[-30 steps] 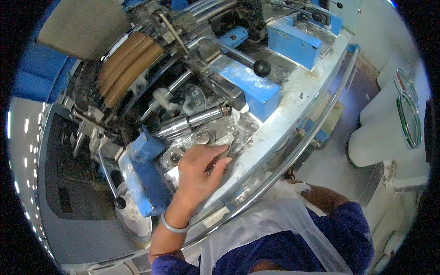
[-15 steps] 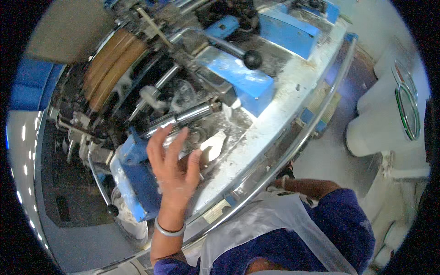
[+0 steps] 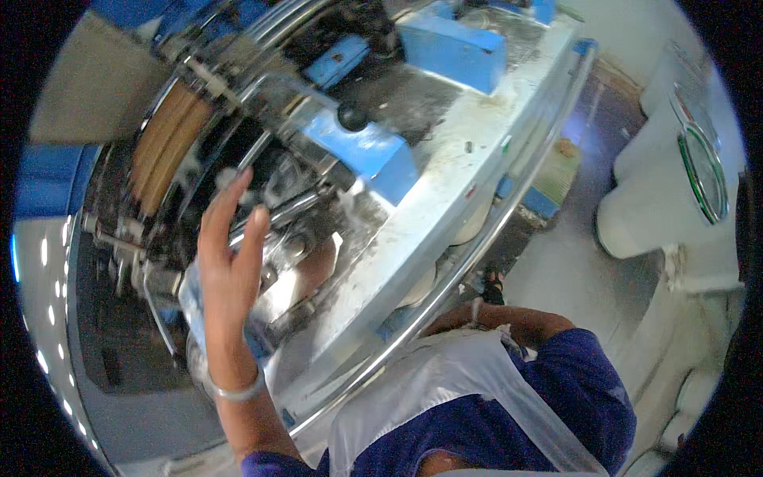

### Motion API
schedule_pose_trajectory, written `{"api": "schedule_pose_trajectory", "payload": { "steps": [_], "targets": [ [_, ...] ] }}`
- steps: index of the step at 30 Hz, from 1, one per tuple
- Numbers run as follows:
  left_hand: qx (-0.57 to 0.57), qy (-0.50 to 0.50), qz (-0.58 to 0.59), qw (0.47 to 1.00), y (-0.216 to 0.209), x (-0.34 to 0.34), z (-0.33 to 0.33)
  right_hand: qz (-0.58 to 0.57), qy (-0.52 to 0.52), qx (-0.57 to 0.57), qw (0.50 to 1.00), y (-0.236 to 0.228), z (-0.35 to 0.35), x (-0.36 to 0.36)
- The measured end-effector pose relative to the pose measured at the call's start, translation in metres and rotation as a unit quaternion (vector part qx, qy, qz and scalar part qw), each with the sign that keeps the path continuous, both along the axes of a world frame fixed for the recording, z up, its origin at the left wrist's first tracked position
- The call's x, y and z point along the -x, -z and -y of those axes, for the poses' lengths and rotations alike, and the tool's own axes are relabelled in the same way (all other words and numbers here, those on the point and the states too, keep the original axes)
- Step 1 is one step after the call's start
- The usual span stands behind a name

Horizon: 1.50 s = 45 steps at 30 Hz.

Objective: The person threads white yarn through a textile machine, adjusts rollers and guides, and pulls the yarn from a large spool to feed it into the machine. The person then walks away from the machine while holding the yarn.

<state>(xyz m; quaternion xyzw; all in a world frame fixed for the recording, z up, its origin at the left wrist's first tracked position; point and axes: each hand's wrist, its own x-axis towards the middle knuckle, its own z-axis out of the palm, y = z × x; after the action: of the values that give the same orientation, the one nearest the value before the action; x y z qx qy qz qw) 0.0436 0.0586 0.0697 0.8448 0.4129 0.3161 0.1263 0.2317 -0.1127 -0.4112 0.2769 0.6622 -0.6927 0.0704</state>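
My left hand [image 3: 229, 274], with a pale bangle at the wrist, is raised over the machine [image 3: 373, 262]. Its fingers point up and its thumb stands apart; nothing shows in it. Beneath and beside the hand lie a shiny metal roller [image 3: 296, 208] and a shiny flat metal plate [image 3: 306, 278]. A tan ribbed drum [image 3: 171, 147] sits beyond the fingertips. My right hand [image 3: 449, 318] is low, close to the apron and the curved metal rail [image 3: 445, 298]; its fingers are hidden.
Blue metal housings [image 3: 366, 155] and a black knob [image 3: 352, 117] stand along the machine's top. At the right are white drums [image 3: 648, 215] with a green-rimmed hoop [image 3: 703, 175]. A blue-and-yellowish block [image 3: 548, 187] lies beyond the rail.
My left hand has moved left and slightly up, away from the metal plate, uncovering more of it. My right forearm has shifted left, nearer the rail. The view has turned a little.
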Motion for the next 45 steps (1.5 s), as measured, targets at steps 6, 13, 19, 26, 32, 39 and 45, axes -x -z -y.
{"api": "schedule_pose_trajectory", "payload": {
  "steps": [6,13,19,26,32,39,45],
  "targets": [
    [0.090,-0.142,-0.187,0.968,0.002,-0.003,-0.041,-0.136,0.057,-0.137,0.980,-0.251,-0.018,-0.111],
    [0.187,-0.110,-0.336,0.916,0.036,0.004,-0.090,-0.104,0.535,-0.497,0.675,-0.409,-0.068,-0.145],
    [0.151,-0.106,-0.161,0.970,0.032,-0.003,-0.060,0.125,0.476,-0.640,0.591,-0.394,-0.148,-0.151],
    [0.073,0.132,-0.068,0.986,0.017,0.041,0.115,0.323,0.294,-0.701,0.564,-0.388,-0.183,-0.146],
    [0.068,-0.093,-0.001,0.993,0.036,0.137,0.184,0.259,0.235,-0.743,0.571,-0.397,-0.205,-0.139],
    [0.131,-0.364,0.081,0.919,0.079,0.218,0.265,0.313,0.252,-0.680,0.614,-0.409,-0.215,-0.156],
    [-0.071,-0.489,-0.131,0.859,0.091,0.242,0.275,-0.166,0.575,-0.470,0.649,-0.510,-0.205,-0.146]
  ]
}}
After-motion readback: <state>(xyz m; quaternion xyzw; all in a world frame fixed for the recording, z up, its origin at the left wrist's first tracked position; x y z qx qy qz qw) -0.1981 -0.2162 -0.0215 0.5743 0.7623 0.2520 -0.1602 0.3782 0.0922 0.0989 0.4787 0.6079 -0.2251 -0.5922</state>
